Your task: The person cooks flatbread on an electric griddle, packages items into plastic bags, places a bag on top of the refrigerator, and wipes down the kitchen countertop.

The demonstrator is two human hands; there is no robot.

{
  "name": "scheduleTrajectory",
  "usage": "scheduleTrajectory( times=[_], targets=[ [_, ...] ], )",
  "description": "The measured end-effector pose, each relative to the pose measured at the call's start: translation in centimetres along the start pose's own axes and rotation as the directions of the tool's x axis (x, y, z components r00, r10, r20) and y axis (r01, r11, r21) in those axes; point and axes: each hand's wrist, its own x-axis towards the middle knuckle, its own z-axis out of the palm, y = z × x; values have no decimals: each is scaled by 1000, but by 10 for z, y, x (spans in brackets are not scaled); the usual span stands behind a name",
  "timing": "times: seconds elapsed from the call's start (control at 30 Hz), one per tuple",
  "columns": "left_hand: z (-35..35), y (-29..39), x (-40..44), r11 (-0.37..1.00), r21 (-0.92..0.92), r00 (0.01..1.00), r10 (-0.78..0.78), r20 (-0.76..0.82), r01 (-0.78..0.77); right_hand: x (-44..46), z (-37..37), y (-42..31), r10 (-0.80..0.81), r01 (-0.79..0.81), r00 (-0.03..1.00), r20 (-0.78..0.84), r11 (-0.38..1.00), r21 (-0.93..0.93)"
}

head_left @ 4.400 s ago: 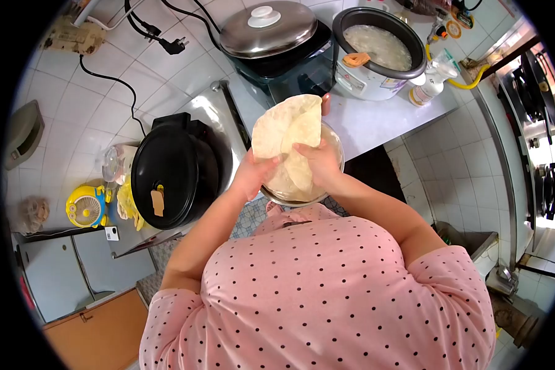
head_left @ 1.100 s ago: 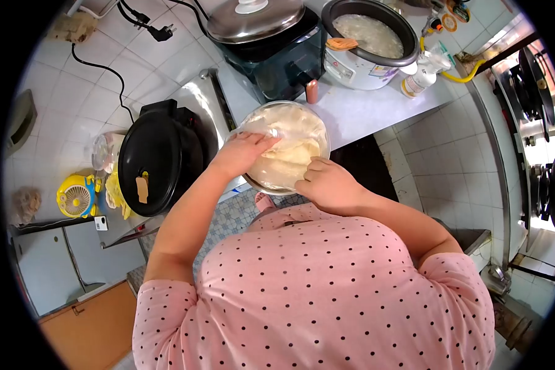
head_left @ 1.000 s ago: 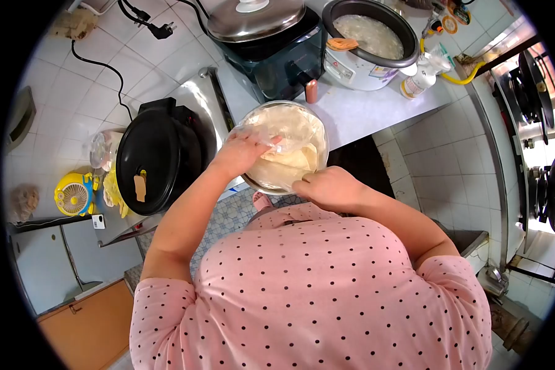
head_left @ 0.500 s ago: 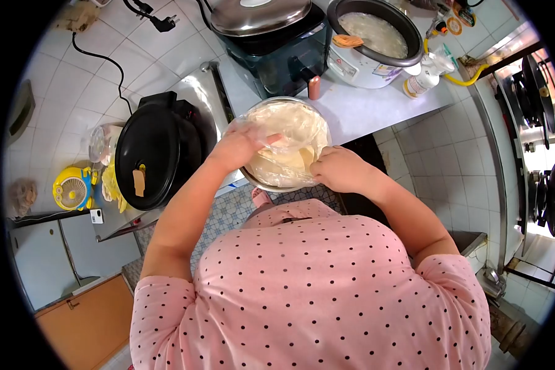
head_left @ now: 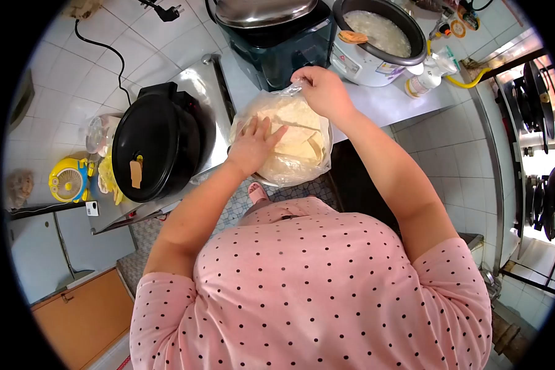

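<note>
A round metal bowl (head_left: 331, 137) lined with a clear plastic bag (head_left: 290, 174) stands at the counter's edge in front of me. Pale folded flatbreads (head_left: 299, 140) lie in the bag. My left hand (head_left: 253, 147) rests on the flatbreads with its fingers spread. At the bowl's far side, my right hand (head_left: 322, 89) pinches the gathered edge of the plastic bag and pulls it up. Most of the bowl's rim is hidden under the bag.
Left of the bowl is a black oval appliance (head_left: 145, 148). Behind stand a dark air fryer (head_left: 283, 52) under a steel lid (head_left: 265, 9), a white cooker (head_left: 357, 65) holding cloudy liquid, and a white bottle (head_left: 422, 83). A yellow fan (head_left: 69, 179) stands far left.
My right hand has moved from the bowl's near right side to its far side, drawing the bag's edge up. My left hand has come onto the flatbreads with its fingers spread.
</note>
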Motion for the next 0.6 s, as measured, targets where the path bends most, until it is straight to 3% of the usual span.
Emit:
scheduleTrajectory(
  times=[0.1,0.17,0.23,0.27,0.3,0.37,0.47,0.6],
  targets=[
    [-1,1,-10,999,-38,980,19,-199,-28,-12,7,6,-120,116,987,-109,992,-39],
    [-10,0,-21,990,-134,964,12,-265,-49,-26,3,-6,-330,259,903,-276,929,-264],
    [-4,-3,-31,986,-152,957,25,-290,-72,-61,0,-14,-291,230,938,-189,928,-292],
    [-1,-4,-33,984,-160,952,31,-304,-84,-82,0,-16,-142,135,990,-17,966,-221],
    [-2,-5,-33,987,-142,942,26,-336,-78,-92,3,-11,-140,176,963,229,973,-148],
    [-3,-5,-31,991,-111,919,27,-394,-77,-100,22,8,-253,346,912,324,897,-275],
    [-6,-8,-28,985,-130,914,55,-401,-116,-85,37,20,-474,460,873,111,727,-511],
    [5,-12,-30,962,-228,908,41,-417,-148,-67,38,24,-264,310,951,161,807,-503]
  ],
)
